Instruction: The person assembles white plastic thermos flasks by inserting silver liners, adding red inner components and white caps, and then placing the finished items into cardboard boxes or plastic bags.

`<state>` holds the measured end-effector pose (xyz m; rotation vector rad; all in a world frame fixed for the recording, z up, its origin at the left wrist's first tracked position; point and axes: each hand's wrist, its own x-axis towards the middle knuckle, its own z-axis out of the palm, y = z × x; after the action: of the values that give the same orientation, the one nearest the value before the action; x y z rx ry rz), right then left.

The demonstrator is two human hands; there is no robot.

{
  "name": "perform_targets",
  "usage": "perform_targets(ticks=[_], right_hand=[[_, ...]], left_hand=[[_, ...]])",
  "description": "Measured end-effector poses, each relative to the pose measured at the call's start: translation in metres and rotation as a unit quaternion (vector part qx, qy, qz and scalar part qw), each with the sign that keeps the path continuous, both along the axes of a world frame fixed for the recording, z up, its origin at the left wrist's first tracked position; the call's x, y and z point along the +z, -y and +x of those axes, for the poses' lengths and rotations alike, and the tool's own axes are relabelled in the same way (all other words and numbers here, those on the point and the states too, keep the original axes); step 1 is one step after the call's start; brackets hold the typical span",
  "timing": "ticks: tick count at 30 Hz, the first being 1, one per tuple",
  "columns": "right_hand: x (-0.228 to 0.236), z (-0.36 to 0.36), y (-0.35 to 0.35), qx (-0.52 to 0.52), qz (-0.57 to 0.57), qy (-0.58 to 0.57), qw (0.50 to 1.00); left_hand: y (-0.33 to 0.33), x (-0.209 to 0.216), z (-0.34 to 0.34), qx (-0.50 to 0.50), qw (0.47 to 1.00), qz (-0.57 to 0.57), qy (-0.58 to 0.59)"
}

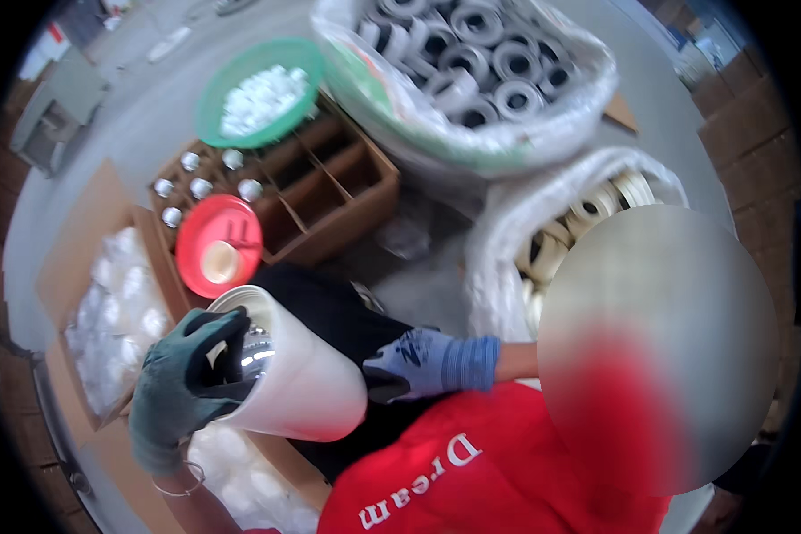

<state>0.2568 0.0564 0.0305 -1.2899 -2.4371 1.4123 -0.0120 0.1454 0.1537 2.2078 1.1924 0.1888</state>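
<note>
A white tapered cylinder (316,378), like a flask casing, lies tilted across my lap with its open mouth to the left. Inside the mouth shows a shiny silver liner (260,354). My left hand (182,378), in a green glove with dark fingers, is closed at that mouth, its fingers curled around the liner's end. At the casing's other end, my right hand (418,363), in a blue glove with dark fingertips, bends its fingers against the casing; they are partly hidden.
Ahead stands a divided carton (365,169) with silver-tipped bottles, a green basin (209,98) of white pieces and a red dish (196,267). Sacks of grey rings (516,67) and cream rings (587,209) stand right. A carton of white wrapped items (116,311) sits left. A blurred patch hides the right.
</note>
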Motion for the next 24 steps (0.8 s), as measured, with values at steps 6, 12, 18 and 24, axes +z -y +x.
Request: perform_targets(ticks=[6, 12, 18, 24], right_hand=[[-0.04, 0.155, 0.027, -0.48, -0.129, 0.096, 0.863], [-0.198, 0.323, 0.088, -0.495, -0.161, 0.293, 0.802], [-0.323, 0.298, 0.111, -0.597, -0.11, 0.247, 0.755], [-0.216, 0.259, 0.089, -0.698, -0.233, -0.154, 0.66]], left_hand=[[0.018, -0.063, 0.006, -0.092, 0.995, -0.05, -0.003], [0.019, -0.075, -0.002, -0.012, 0.993, -0.097, 0.069], [0.018, -0.077, 0.005, -0.044, 0.995, -0.041, 0.074], [0.027, -0.069, -0.006, -0.048, 0.999, 0.002, 0.015]])
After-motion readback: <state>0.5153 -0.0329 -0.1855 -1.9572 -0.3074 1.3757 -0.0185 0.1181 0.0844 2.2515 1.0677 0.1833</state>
